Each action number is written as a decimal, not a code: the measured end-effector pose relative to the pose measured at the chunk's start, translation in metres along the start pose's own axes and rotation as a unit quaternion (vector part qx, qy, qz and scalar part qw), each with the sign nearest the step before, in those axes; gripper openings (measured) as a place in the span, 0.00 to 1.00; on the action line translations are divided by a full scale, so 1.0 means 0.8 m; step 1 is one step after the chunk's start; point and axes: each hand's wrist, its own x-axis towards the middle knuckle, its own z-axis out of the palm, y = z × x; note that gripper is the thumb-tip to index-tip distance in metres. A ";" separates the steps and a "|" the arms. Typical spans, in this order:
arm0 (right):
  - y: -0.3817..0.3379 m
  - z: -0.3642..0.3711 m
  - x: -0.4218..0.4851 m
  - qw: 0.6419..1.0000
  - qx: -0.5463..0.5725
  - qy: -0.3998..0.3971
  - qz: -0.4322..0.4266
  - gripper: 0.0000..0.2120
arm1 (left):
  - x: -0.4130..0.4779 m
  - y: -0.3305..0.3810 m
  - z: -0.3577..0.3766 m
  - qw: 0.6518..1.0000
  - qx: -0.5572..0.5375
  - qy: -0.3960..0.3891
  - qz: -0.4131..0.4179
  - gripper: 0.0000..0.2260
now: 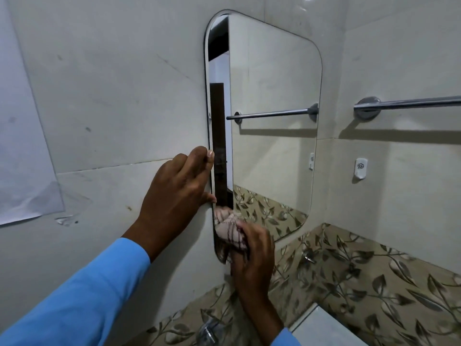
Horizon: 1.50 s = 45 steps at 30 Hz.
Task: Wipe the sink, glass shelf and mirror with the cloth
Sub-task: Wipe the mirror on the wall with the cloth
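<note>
A tall mirror with rounded corners hangs on the pale tiled wall. My left hand rests flat on the wall beside the mirror's left edge, fingers apart, fingertips touching the rim. My right hand presses a bunched pinkish cloth with dark stripes against the mirror's bottom left corner. The sink and the glass shelf are hidden from view, apart from a pale surface at the bottom right that I cannot identify.
A chrome towel bar is fixed to the right wall, with a white hook below it. Leaf-patterned tiles run along the lower wall. A chrome tap shows at the bottom. A plastic sheet hangs at the left.
</note>
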 end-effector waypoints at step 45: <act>-0.055 -0.015 0.337 0.980 0.009 0.038 -0.193 0.27 | 0.003 -0.001 -0.003 1.000 0.016 0.008 0.006 0.39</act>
